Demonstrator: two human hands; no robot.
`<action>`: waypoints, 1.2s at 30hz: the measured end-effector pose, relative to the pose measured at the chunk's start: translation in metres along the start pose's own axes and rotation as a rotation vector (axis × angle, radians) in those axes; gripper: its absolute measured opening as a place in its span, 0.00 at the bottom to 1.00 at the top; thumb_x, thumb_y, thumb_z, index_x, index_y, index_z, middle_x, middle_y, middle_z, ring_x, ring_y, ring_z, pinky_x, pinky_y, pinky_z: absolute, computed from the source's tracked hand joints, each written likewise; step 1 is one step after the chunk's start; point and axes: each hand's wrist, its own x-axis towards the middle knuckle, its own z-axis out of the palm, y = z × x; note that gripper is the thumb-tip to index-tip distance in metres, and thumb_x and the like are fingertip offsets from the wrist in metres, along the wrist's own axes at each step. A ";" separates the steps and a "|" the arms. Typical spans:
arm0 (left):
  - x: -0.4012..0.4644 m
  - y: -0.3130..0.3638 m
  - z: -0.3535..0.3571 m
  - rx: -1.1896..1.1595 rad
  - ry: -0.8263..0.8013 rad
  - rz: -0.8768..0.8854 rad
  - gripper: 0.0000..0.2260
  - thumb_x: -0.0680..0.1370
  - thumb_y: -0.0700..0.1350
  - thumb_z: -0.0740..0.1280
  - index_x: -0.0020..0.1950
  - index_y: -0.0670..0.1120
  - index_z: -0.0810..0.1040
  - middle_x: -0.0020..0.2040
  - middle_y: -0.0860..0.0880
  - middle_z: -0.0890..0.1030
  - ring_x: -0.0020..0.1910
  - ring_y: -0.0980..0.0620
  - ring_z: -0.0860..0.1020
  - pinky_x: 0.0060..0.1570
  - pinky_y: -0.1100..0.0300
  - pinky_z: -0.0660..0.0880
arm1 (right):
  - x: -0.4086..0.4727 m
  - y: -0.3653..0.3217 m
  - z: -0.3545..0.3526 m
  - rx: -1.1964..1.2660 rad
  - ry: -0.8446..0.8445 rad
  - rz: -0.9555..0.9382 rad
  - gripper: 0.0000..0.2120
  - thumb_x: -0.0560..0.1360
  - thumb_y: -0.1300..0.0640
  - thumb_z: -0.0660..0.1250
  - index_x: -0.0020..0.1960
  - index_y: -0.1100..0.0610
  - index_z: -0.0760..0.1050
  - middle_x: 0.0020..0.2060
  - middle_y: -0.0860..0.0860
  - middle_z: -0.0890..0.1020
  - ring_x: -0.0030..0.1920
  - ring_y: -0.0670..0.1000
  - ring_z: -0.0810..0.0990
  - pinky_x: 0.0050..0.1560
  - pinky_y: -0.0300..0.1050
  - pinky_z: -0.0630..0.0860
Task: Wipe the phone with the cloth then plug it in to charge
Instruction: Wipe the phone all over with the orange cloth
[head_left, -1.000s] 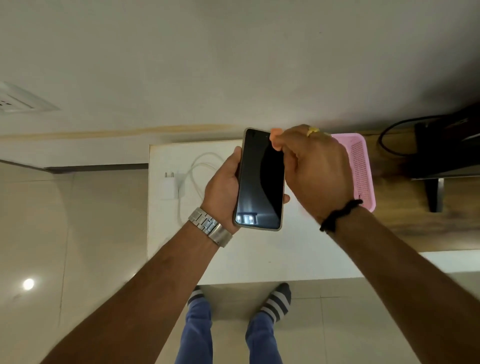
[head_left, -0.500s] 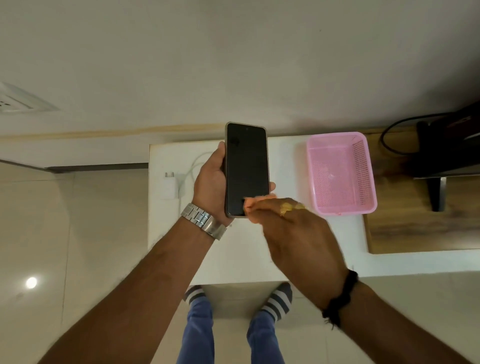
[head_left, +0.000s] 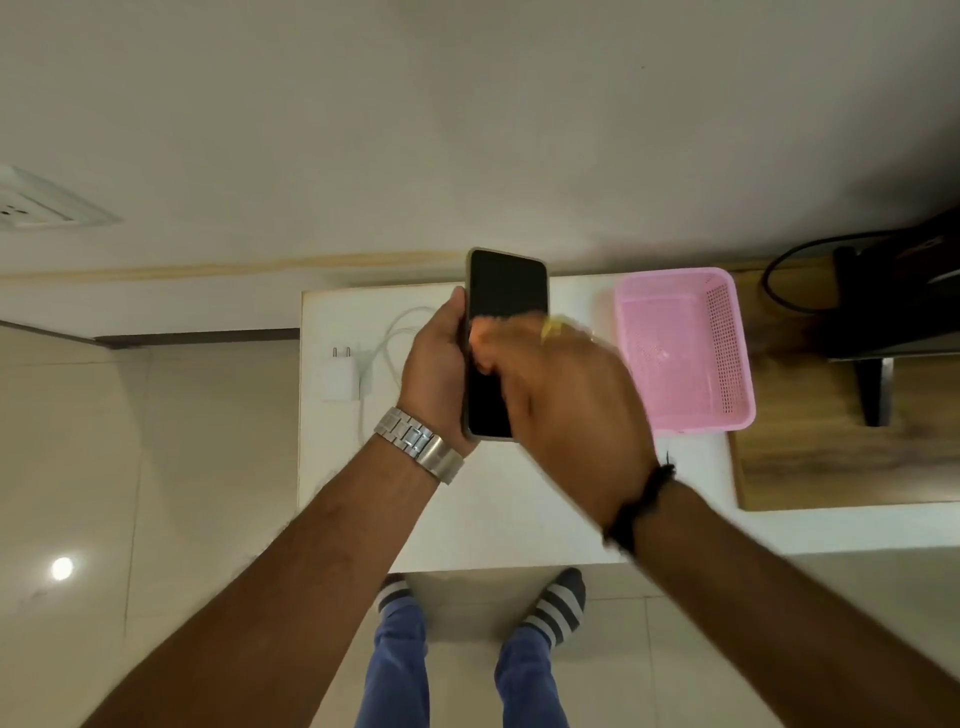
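My left hand (head_left: 434, 374) grips a black-screened phone (head_left: 506, 283) upright above the white table (head_left: 493, 509), thumb along its left edge. My right hand (head_left: 566, 410), blurred by motion, lies over the screen's middle and lower part, its fingers bunched on a small pale peach cloth (head_left: 485, 338) pressed to the glass. Only a smear of the cloth shows at the fingertips. A white charger plug (head_left: 340, 379) with its coiled white cable (head_left: 395, 332) lies on the table, left of my left hand.
A pink plastic basket (head_left: 727, 338) stands on the table to the right of the phone. Beyond it, a wooden board (head_left: 831, 467) carries a dark device with a black cable (head_left: 893, 291). A wall socket plate (head_left: 31, 202) sits at the far left.
My right hand swept with the cloth from the phone's top down to its bottom edge, then came back up to the middle. The phone shifted slightly left and straightened up.
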 end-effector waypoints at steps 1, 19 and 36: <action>0.001 0.001 -0.002 0.025 0.017 0.010 0.25 0.82 0.63 0.59 0.54 0.46 0.87 0.50 0.43 0.85 0.49 0.44 0.84 0.58 0.49 0.78 | -0.016 -0.006 0.002 0.050 -0.048 -0.015 0.08 0.76 0.63 0.70 0.54 0.60 0.83 0.47 0.59 0.86 0.44 0.60 0.85 0.47 0.56 0.84; -0.010 -0.034 -0.001 -0.033 -0.070 -0.109 0.23 0.83 0.62 0.59 0.57 0.48 0.87 0.54 0.42 0.86 0.49 0.41 0.85 0.52 0.44 0.83 | 0.042 0.028 -0.015 -0.099 0.095 0.099 0.13 0.78 0.61 0.59 0.51 0.57 0.83 0.50 0.54 0.84 0.49 0.57 0.82 0.48 0.51 0.79; -0.010 -0.022 0.004 -0.003 0.003 -0.051 0.23 0.83 0.60 0.60 0.63 0.45 0.82 0.58 0.42 0.83 0.57 0.42 0.81 0.71 0.46 0.71 | 0.011 0.007 -0.010 -0.009 0.092 0.108 0.15 0.78 0.57 0.56 0.51 0.55 0.82 0.51 0.51 0.85 0.50 0.53 0.82 0.52 0.47 0.79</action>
